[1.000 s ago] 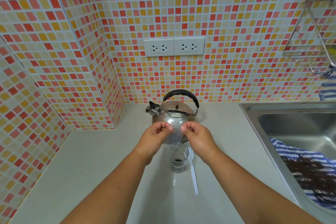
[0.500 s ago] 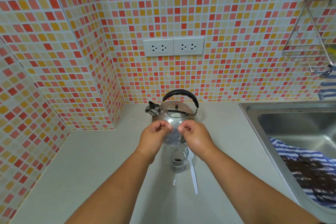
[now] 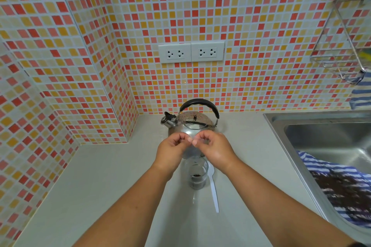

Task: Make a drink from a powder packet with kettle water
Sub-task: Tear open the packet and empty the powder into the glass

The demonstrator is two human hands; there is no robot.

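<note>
Clear, thin film by the look of it: packet (image 3: 193, 149), pinched at the top edge between left grip (image 3: 172, 152) and right grip (image 3: 214, 150), both closed tight on it with thumbs and forefingers nearly meeting. Hangs just below both grips, straight above glass (image 3: 196, 174) and in front of kettle (image 3: 192, 124). Hard to make out against the steel; seems see-through, with no print legible and the amount of powder inside not to be told. Judged very light, limp and crinkly, likely slippery under damp fingers; best held by the sealed top corners, one per grip, never by the belly, to avoid squeezing powder out sideways. Below the grips, glass: small, clear, upright on surface (image 3: 100, 176), with a dark heap at the bottom, apparently powder already in. Brittle and easily tipped; best steadied low around the wall. Just right of the glass, under right grip, white plastic spoon (image 3: 213, 188), lying flat, handle toward the body; light, a little bendy, to be lifted by the handle. Beyond the grips, kettle of polished steel with black arched handle, spout to the left; likely heavy if filled and perhaps hot, so to be taken by the black handle only, not the shiny body.
</note>
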